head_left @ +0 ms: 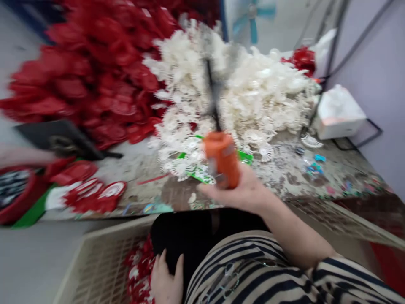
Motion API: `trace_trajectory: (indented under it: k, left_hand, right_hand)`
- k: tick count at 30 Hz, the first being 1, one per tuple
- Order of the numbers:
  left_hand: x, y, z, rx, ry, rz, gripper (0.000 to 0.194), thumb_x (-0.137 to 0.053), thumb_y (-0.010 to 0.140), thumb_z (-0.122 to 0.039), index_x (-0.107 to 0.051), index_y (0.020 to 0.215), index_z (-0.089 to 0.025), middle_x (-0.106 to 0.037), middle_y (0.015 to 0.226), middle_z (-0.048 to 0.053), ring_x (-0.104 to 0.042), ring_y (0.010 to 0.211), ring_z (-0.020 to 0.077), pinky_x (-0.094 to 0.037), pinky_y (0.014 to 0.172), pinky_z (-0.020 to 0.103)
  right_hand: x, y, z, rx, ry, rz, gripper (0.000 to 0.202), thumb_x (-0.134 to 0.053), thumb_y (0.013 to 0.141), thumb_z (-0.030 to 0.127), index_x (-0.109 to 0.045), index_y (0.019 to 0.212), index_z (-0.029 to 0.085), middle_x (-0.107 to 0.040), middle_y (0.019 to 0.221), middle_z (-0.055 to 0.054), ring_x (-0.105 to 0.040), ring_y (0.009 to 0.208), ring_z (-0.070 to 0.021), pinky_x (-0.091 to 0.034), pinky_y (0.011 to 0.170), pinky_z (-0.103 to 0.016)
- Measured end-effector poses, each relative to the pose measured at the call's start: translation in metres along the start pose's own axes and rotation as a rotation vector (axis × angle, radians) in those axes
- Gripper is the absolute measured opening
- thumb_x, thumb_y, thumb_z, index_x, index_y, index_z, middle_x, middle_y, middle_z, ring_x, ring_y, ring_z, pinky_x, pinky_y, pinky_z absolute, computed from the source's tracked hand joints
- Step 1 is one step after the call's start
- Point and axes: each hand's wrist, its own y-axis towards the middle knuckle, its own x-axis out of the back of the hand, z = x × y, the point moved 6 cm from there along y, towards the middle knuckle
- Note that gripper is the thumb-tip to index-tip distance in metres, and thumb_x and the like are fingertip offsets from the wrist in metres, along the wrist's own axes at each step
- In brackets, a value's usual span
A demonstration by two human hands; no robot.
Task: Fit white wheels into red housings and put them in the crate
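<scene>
My right hand [243, 190] is wrapped around an orange electric screwdriver [222, 162], held upright over the front of the bench. A dark cord or hanger, smeared by motion, runs up from its top. Down by my lap, my left hand [167, 278] has its fingers stretched out, nothing visible in it. Beside that hand are red and white assembled pieces [139, 272]. Behind the screwdriver lie white toothed plastic discs [190, 143] and a bright green plastic piece [245, 157], partly covered. The screwdriver's tip cannot be made out.
Red plastic parts [104, 71] are heaped at back left, white ones [265, 93] at back right. Several red-and-white pieces [112, 194] lie at the bench's left front, near a red bowl [30, 190] of small dark parts. A tissue box [340, 114] stands right; crates flank my legs.
</scene>
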Motion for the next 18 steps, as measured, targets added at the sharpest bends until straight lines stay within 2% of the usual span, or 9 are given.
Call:
trace_trajectory:
  k: [2, 4, 7, 11, 14, 16, 18]
  left_hand:
    - [-0.001, -0.004, -0.001, -0.003, -0.025, -0.059, 0.077, -0.038, 0.076, -0.06, -0.055, 0.119, 0.0, -0.054, 0.127, 0.031, -0.047, 0.127, 0.0423, -0.038, 0.105, 0.054]
    - [-0.001, -0.006, -0.001, 0.011, -0.056, -0.114, 0.068, -0.04, 0.078, -0.058, -0.055, 0.12, -0.006, -0.053, 0.129, 0.027, -0.046, 0.127, 0.0405, -0.038, 0.104, 0.056]
    - [-0.001, -0.011, -0.001, 0.015, -0.102, -0.17, 0.058, -0.044, 0.08, -0.052, -0.055, 0.121, -0.012, -0.052, 0.131, 0.024, -0.047, 0.126, 0.0393, -0.039, 0.101, 0.058]
    - [0.0, -0.016, -0.003, 0.018, -0.133, -0.209, 0.05, -0.048, 0.083, -0.046, -0.054, 0.122, -0.016, -0.053, 0.131, 0.021, -0.048, 0.124, 0.0363, -0.038, 0.102, 0.058]
    - [0.001, -0.018, -0.003, 0.022, -0.125, -0.22, 0.049, -0.048, 0.084, -0.044, -0.054, 0.123, -0.015, -0.053, 0.13, 0.021, -0.048, 0.123, 0.0357, -0.038, 0.102, 0.058]
    - [0.002, -0.018, -0.002, 0.026, -0.12, -0.225, 0.049, -0.049, 0.084, -0.043, -0.054, 0.123, -0.014, -0.053, 0.129, 0.021, -0.05, 0.121, 0.0357, -0.039, 0.101, 0.058]
    - [0.001, -0.018, -0.001, 0.031, -0.124, -0.224, 0.047, -0.05, 0.084, -0.043, -0.054, 0.123, -0.016, -0.054, 0.129, 0.02, -0.051, 0.12, 0.035, -0.039, 0.102, 0.058]
  right_hand:
    - [0.03, 0.001, -0.001, -0.011, -0.02, -0.177, 0.03, -0.075, 0.069, 0.035, -0.056, 0.086, 0.02, -0.049, 0.059, 0.006, -0.047, 0.049, -0.0098, -0.044, 0.048, -0.026]
    - [0.059, 0.003, -0.002, -0.004, -0.096, -0.374, 0.036, -0.077, 0.067, 0.04, -0.058, 0.09, 0.02, -0.053, 0.059, 0.004, -0.051, 0.048, -0.0123, -0.045, 0.048, -0.029]
    - [0.087, 0.008, -0.007, -0.027, -0.252, -0.564, 0.042, -0.08, 0.06, 0.045, -0.062, 0.087, 0.021, -0.057, 0.059, -0.001, -0.054, 0.045, -0.0162, -0.046, 0.045, -0.034]
    - [0.103, 0.014, -0.021, -0.129, -0.357, -0.672, 0.045, -0.085, 0.05, 0.047, -0.064, 0.083, 0.024, -0.062, 0.067, -0.006, -0.058, 0.049, -0.0202, -0.048, 0.047, -0.038]
    - [0.111, 0.016, -0.031, -0.182, -0.425, -0.733, 0.048, -0.085, 0.047, 0.051, -0.065, 0.082, 0.025, -0.066, 0.075, -0.01, -0.063, 0.057, -0.0257, -0.049, 0.052, -0.043]
    - [0.118, 0.015, -0.03, -0.147, -0.504, -0.799, 0.05, -0.083, 0.048, 0.056, -0.065, 0.085, 0.028, -0.067, 0.079, -0.011, -0.065, 0.067, -0.0299, -0.049, 0.056, -0.046]
    - [0.12, 0.014, -0.018, 0.008, -0.6, -0.797, 0.052, -0.076, 0.057, 0.064, -0.064, 0.098, 0.032, -0.068, 0.089, -0.012, -0.065, 0.081, -0.032, -0.049, 0.061, -0.048]
